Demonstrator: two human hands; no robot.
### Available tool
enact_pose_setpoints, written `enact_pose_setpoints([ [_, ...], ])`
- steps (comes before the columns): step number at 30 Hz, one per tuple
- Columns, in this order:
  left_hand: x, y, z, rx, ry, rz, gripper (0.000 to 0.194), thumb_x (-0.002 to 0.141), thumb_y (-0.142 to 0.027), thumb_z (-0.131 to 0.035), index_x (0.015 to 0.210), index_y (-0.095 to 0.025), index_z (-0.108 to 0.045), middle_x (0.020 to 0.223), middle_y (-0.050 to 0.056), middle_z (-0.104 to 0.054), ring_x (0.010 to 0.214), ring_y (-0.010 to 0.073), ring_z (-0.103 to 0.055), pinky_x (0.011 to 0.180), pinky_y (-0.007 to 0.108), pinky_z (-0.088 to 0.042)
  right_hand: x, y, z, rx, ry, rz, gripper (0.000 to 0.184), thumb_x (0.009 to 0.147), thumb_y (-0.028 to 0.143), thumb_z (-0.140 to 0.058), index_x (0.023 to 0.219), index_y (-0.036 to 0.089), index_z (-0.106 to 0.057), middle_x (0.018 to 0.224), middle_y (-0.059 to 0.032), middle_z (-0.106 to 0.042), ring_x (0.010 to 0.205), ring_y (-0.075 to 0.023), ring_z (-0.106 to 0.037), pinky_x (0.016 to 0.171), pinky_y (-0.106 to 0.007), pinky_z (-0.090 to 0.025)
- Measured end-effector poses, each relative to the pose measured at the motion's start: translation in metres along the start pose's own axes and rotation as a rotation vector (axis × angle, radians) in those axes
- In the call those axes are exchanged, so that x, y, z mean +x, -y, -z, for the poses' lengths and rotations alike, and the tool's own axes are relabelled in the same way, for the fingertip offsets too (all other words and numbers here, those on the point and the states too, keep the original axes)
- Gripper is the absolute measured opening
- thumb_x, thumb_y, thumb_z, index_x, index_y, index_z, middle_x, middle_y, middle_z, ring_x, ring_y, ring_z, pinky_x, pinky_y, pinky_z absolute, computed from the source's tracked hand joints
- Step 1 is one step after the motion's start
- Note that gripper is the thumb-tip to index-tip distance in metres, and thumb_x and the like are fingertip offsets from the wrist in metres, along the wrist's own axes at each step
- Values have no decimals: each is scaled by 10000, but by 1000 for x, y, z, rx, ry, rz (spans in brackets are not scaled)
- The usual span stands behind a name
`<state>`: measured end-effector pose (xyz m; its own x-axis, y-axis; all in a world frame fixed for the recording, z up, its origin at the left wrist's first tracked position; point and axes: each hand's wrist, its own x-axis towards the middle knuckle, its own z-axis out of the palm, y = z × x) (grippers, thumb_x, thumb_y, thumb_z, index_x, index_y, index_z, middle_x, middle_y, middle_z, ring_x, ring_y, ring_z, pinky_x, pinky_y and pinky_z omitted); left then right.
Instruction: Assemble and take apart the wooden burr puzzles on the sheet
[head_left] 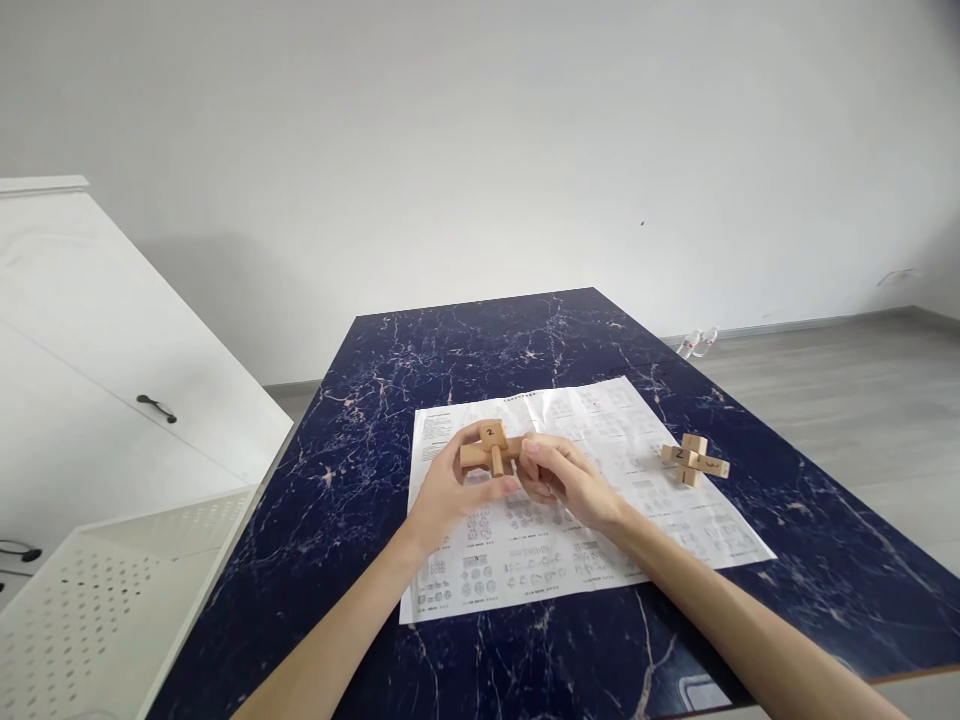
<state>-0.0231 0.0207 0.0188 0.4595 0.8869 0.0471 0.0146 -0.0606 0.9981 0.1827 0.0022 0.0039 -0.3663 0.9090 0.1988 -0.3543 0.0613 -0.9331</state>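
A wooden puzzle point(493, 440) is held up over the middle of a printed sheet point(585, 412), with a block marked "2" at its top and a round-ended peg pointing toward the person. The left hand point(442, 498) has its grip around the left side, fingers curled behind and thumb stretched out below in front. The right hand point(568, 472) pinches the right end between thumb and curled fingers, which partly hide that end. To the right, just past the sheet's edge, a second wooden puzzle point(691, 461), cross-shaped and numbered, rests on the desk point(465, 350), whose dark blue top has pale veins. The sheet lies creased, covered in small diagrams. Left of the desk stands a white cabinet point(112, 310) with a black handle point(157, 409); a pale wall point(480, 150) rises behind.
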Motion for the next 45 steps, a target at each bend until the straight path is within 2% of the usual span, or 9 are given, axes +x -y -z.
enact_pose_setpoints([
  [6,2,2,2,-136,-64,-9,719,762,-556,-915,1361,-261,-650,1436,128,-687,1314,376,-650,1105,552,-515,-1,-2,1,-150,-122,51,425,1027,498,-617,714,227,-523,571,54,-439,484,-112,-349,482,-285,-279],
  [9,2,2,2,-156,-45,-40,734,779,-544,-908,1396,-262,-630,1461,129,-671,1330,380,-644,1142,576,-495,1,-6,-4,-308,-211,56,309,982,476,-710,886,234,-543,701,48,-516,556,-119,-427,517,-275,-326],
  [12,1,1,1,-167,-16,-52,760,778,-544,-910,1418,-259,-615,1395,128,-704,1293,365,-668,1159,579,-485,3,-10,-7,-492,-183,71,244,1001,455,-683,1002,230,-589,876,-6,-619,625,-134,-502,560,-289,-389],
  [19,0,-2,-1,-94,-32,-86,811,719,-519,-955,1406,-274,-600,1442,128,-655,1315,365,-650,1149,574,-498,2,-12,-9,-765,-156,146,294,1055,356,-549,799,220,-595,700,-5,-595,594,-156,-494,577,-313,-361],
  [29,-2,-1,-3,103,-126,-199,836,705,-470,-971,1410,-294,-557,1470,121,-603,1328,354,-632,1166,583,-487,0,-14,-12,-787,-240,174,279,1023,330,-574,764,230,-555,660,10,-553,556,-150,-443,561,-315,-323],
  [33,-6,-2,-6,227,-196,-232,879,702,-434,-979,1450,-322,-530,1482,118,-588,1302,351,-634,1141,590,-504,1,-9,-7,-569,-170,86,129,1025,351,-579,1035,235,-634,809,-10,-617,689,-181,-555,631,-317,-433],
  [35,-7,-3,-6,300,-233,-250,899,698,-435,-981,1463,-337,-518,1435,110,-616,1278,353,-638,1113,593,-514,1,-4,-3,-396,-164,43,193,1037,356,-535,1164,238,-619,858,-14,-624,751,-192,-578,678,-326,-473],
  [39,-9,-6,-7,428,-249,-286,928,696,-454,-979,1484,-348,-499,1368,91,-650,1212,336,-644,1059,558,-532,1,4,2,-217,-207,57,377,1093,484,-409,966,213,-638,890,-37,-596,776,-189,-561,644,-316,-470],
  [45,-9,-5,-8,535,-181,-338,904,714,-449,-968,1485,-338,-507,1369,90,-655,1174,320,-652,1037,522,-548,1,4,-3,-300,-136,-12,494,1062,644,-492,812,222,-548,626,36,-518,517,-125,-453,516,-285,-386],
])
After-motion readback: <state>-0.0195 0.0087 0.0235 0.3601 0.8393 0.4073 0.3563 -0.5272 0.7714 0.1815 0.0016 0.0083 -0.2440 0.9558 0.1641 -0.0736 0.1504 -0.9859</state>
